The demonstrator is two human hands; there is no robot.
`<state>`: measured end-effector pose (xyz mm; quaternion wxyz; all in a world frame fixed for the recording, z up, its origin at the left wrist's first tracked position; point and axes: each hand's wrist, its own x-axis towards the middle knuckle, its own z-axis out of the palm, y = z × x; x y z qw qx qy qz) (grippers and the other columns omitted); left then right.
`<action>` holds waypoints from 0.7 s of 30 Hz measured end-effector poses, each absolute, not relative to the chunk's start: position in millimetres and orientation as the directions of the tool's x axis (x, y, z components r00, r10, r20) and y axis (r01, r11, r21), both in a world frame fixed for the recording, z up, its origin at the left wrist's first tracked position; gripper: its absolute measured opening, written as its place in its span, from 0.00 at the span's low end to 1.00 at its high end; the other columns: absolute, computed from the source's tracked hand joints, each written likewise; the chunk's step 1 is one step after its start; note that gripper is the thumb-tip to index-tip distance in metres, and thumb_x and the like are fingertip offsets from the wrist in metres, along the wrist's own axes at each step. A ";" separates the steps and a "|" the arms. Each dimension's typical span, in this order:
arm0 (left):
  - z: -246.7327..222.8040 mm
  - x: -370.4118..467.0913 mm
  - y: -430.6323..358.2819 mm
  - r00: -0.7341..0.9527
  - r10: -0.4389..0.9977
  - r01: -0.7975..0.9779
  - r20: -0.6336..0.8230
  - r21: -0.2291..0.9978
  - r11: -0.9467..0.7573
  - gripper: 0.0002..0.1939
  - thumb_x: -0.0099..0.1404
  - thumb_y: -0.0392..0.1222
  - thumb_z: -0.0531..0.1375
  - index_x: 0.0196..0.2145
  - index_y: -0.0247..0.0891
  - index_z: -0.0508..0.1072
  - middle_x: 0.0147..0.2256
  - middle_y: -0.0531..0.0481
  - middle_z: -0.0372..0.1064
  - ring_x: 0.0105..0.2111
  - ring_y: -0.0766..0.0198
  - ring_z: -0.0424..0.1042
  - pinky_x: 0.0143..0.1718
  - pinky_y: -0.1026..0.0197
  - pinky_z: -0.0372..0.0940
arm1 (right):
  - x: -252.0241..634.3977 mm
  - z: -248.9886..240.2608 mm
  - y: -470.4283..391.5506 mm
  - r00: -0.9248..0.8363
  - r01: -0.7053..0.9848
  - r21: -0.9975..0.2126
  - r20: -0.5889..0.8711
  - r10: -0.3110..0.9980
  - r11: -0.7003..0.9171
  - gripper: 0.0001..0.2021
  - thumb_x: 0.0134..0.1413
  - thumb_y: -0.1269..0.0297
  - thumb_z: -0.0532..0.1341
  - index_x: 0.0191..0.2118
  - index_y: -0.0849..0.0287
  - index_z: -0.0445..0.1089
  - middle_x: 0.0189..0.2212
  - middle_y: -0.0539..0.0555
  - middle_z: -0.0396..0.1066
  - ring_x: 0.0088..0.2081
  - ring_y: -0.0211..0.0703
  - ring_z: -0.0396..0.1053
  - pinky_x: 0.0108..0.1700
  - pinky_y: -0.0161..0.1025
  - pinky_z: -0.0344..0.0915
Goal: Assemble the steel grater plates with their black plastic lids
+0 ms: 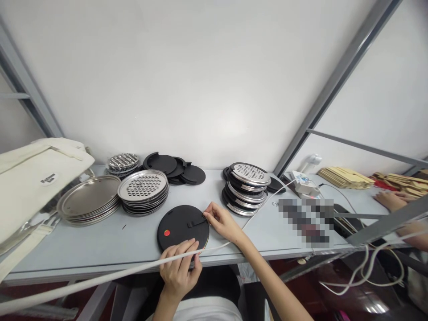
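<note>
A round black plastic disc [182,223] lies at the table's front edge, with a red dot sticker [166,232] and a small raised dark latch on top. My left hand [180,265] holds its near edge, fingers over the top and thumb at the side. At the right rim, the thumb and fingertips of my right hand [220,221] are pinched together; any small part between them is hidden. Behind the disc stand a stack of round metal grater plates [143,186] and a stack of plain round metal trays [90,198]. Grater plates on black bases [247,189] are piled to the right.
More black discs [167,165] and a wrapped grater stack [123,163] lie against the wall. A white cable [110,277] crosses in front of my left hand. A cream bag [43,174] sits at left. Rightward are a white power strip [305,185], wooden pieces [346,177] and another person's hand [393,199].
</note>
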<state>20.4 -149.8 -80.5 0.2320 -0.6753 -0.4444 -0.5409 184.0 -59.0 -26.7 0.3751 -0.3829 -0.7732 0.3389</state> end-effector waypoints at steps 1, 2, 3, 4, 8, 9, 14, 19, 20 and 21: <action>-80.4 20.6 -150.0 0.017 0.348 0.852 0.937 0.169 -0.496 0.10 0.60 0.33 0.57 0.38 0.40 0.76 0.35 0.51 0.76 0.34 0.63 0.71 0.42 0.57 0.59 | 184.1 -26.8 -59.2 -0.428 0.339 -0.812 0.316 0.846 0.475 0.08 0.61 0.61 0.53 0.32 0.58 0.60 0.21 0.45 0.59 0.24 0.35 0.57 0.28 0.33 0.53; -80.5 20.7 -150.3 0.014 0.347 0.852 0.938 0.171 -0.495 0.10 0.59 0.33 0.58 0.38 0.40 0.76 0.35 0.51 0.76 0.34 0.63 0.71 0.41 0.57 0.59 | 184.2 -27.2 -59.4 -0.432 0.339 -0.814 0.310 0.847 0.471 0.08 0.61 0.61 0.53 0.32 0.58 0.60 0.21 0.45 0.60 0.23 0.35 0.57 0.28 0.33 0.53; -80.5 20.7 -150.5 0.013 0.347 0.852 0.938 0.172 -0.495 0.10 0.59 0.33 0.58 0.38 0.40 0.76 0.35 0.51 0.76 0.34 0.63 0.71 0.42 0.57 0.59 | 184.2 -27.6 -59.5 -0.437 0.339 -0.817 0.303 0.847 0.467 0.08 0.61 0.61 0.53 0.33 0.58 0.60 0.21 0.45 0.60 0.23 0.35 0.57 0.27 0.33 0.53; -80.7 20.6 -150.6 0.012 0.345 0.851 0.939 0.171 -0.496 0.10 0.59 0.33 0.58 0.38 0.40 0.76 0.35 0.51 0.76 0.34 0.63 0.72 0.42 0.57 0.59 | 184.3 -28.2 -59.6 -0.442 0.338 -0.819 0.297 0.846 0.463 0.07 0.62 0.61 0.53 0.33 0.58 0.60 0.20 0.45 0.60 0.23 0.35 0.57 0.27 0.33 0.54; -81.8 20.1 -149.8 0.017 0.329 0.854 0.944 0.158 -0.496 0.09 0.58 0.33 0.61 0.37 0.40 0.76 0.34 0.52 0.76 0.33 0.63 0.72 0.42 0.57 0.60 | 184.0 -29.4 -59.7 -0.459 0.343 -0.814 0.289 0.840 0.468 0.06 0.62 0.62 0.52 0.34 0.57 0.58 0.20 0.45 0.60 0.23 0.36 0.58 0.28 0.33 0.54; -82.0 20.1 -149.5 0.017 0.324 0.856 0.946 0.154 -0.494 0.09 0.58 0.33 0.61 0.37 0.40 0.76 0.34 0.52 0.76 0.33 0.63 0.72 0.42 0.57 0.60 | 183.9 -29.4 -59.8 -0.460 0.350 -0.809 0.291 0.839 0.473 0.06 0.62 0.62 0.52 0.34 0.57 0.58 0.20 0.45 0.59 0.23 0.35 0.57 0.28 0.33 0.54; -82.0 20.0 -149.1 0.009 0.314 0.846 0.949 0.160 -0.508 0.06 0.58 0.35 0.61 0.35 0.40 0.75 0.33 0.52 0.76 0.32 0.64 0.72 0.41 0.58 0.60 | 183.4 -28.2 -60.6 -0.474 0.375 -0.796 0.276 0.836 0.475 0.05 0.63 0.63 0.51 0.34 0.56 0.57 0.19 0.43 0.55 0.22 0.35 0.54 0.26 0.33 0.51; -80.9 19.8 -151.0 0.004 0.324 0.829 0.946 0.178 -0.530 0.05 0.58 0.33 0.60 0.33 0.40 0.75 0.32 0.52 0.76 0.32 0.64 0.72 0.41 0.59 0.60 | 183.3 -27.8 -61.5 -0.484 0.362 -0.821 0.240 0.841 0.442 0.07 0.64 0.61 0.49 0.35 0.56 0.55 0.17 0.42 0.54 0.20 0.34 0.52 0.25 0.32 0.49; -80.5 19.8 -151.1 0.002 0.325 0.830 0.946 0.180 -0.529 0.05 0.58 0.33 0.60 0.33 0.40 0.74 0.32 0.52 0.76 0.32 0.64 0.72 0.41 0.59 0.60 | 183.4 -27.8 -61.5 -0.484 0.359 -0.824 0.238 0.842 0.439 0.07 0.64 0.61 0.49 0.35 0.56 0.55 0.17 0.42 0.54 0.20 0.34 0.52 0.25 0.32 0.49; -80.1 19.8 -151.0 0.002 0.325 0.830 0.946 0.180 -0.527 0.05 0.58 0.33 0.60 0.33 0.41 0.74 0.32 0.53 0.76 0.32 0.65 0.72 0.41 0.60 0.60 | 183.4 -27.7 -61.5 -0.485 0.357 -0.824 0.238 0.841 0.439 0.07 0.64 0.60 0.49 0.35 0.56 0.55 0.17 0.42 0.54 0.20 0.34 0.52 0.25 0.32 0.49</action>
